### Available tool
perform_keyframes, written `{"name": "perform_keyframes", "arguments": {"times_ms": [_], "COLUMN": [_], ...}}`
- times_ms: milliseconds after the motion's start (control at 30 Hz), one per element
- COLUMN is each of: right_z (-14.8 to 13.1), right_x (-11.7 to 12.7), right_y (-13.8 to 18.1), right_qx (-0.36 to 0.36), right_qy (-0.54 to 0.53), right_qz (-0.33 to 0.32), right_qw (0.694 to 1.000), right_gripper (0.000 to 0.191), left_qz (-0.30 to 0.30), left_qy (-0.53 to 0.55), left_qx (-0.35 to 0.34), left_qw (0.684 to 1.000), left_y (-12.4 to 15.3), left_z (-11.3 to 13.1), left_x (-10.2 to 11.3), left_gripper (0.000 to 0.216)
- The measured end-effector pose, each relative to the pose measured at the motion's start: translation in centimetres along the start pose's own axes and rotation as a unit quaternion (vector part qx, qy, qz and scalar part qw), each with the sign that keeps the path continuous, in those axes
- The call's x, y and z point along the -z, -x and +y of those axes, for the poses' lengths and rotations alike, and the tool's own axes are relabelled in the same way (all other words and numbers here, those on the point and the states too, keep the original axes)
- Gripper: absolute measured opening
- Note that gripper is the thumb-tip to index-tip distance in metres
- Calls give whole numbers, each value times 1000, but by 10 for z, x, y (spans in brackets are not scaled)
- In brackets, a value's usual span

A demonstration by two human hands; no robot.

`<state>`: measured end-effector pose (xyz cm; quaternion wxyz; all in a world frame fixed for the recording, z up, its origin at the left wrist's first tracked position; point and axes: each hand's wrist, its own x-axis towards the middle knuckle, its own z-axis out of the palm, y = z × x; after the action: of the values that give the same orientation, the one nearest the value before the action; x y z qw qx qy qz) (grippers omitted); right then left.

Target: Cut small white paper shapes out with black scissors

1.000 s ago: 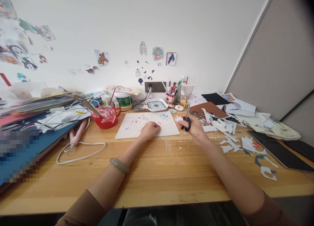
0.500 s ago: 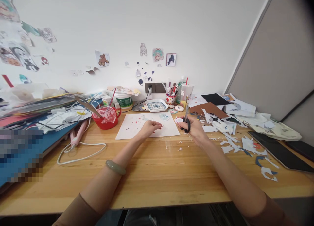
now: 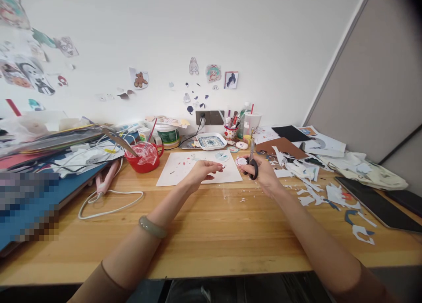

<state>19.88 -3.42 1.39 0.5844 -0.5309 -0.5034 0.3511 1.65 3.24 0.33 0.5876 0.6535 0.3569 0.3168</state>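
My left hand point(image 3: 204, 170) hovers just above a white sheet of paper point(image 3: 184, 173) on the wooden desk, fingers pinched on a tiny paper scrap at its tips. A green bangle point(image 3: 151, 227) circles that wrist. My right hand point(image 3: 263, 171) grips black-handled scissors point(image 3: 252, 159) with the blades pointing up, right of the sheet. A small round cut-out point(image 3: 240, 161) lies beside the scissors. Small red and dark bits dot the white sheet.
A red cup point(image 3: 144, 157) with plastic wrap stands left of the sheet, a patterned square dish point(image 3: 211, 141) and pen cup point(image 3: 230, 131) behind it. Paper offcuts point(image 3: 313, 189) litter the right side near a dark tablet point(image 3: 376, 204). A white cable point(image 3: 108, 202) and stacked folders point(image 3: 49, 140) fill the left.
My left hand lifted off the white sheet and moved slightly right, now pinching a small scrap. The right hand with the scissors stayed nearly in place.
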Motion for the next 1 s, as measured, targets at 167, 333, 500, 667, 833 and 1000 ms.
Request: {"name": "perform_keyframes", "arguments": {"times_ms": [167, 333, 500, 667, 833, 1000], "right_z": [2, 2, 0, 0, 1, -1], "right_x": [2, 4, 5, 5, 8, 13], "right_y": [-1, -3, -2, -2, -4, -5], "right_qx": [0, 1, 4, 6, 4, 6], "right_qy": [-2, -10, -15, -18, -20, -24], "right_qz": [15, 27, 29, 33, 45, 64], "right_qw": [1000, 1000, 999, 999, 999, 998], "right_gripper": [33, 33, 30, 30, 31, 32], "left_qz": [8, 96, 129, 163, 85, -33], "left_qy": [-85, -384, -483, -480, -515, -534], "left_qx": [-72, -382, -556, -605, -485, -334], "left_qw": [994, 835, 664, 615, 702, 776], "left_y": [1, 14, 32, 39, 30, 17], "left_z": [1, 1, 0, 4, 2, -4], "left_x": [-2, -8, -9, -10, -23, -24], "left_gripper": [26, 20, 29, 33, 21, 27]}}
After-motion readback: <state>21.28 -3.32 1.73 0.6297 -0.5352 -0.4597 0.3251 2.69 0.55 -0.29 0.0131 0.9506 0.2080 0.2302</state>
